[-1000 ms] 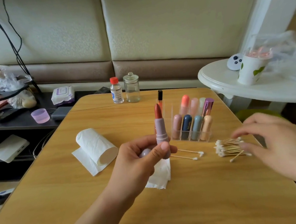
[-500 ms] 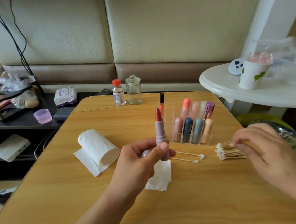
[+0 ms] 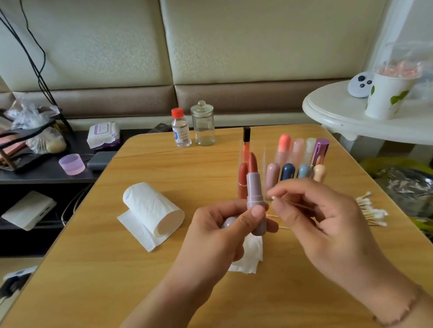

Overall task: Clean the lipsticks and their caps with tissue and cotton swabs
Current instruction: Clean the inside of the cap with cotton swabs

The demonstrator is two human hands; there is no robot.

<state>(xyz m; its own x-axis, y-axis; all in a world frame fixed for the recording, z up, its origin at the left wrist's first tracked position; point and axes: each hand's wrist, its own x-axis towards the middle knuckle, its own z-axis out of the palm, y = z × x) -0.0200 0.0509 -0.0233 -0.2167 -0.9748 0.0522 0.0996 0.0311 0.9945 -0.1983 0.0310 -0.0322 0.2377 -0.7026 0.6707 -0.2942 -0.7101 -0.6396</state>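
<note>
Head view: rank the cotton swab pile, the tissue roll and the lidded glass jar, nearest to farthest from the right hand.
From the right hand:
1. Cotton swab pile, just to its right on the table.
2. Tissue roll, across on the left, past the other hand.
3. Lidded glass jar, at the table's far edge.

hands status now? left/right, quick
Left hand: grips the open lilac lipstick, held upright.
Right hand: pinches a cotton swab beside the lipstick.
</note>
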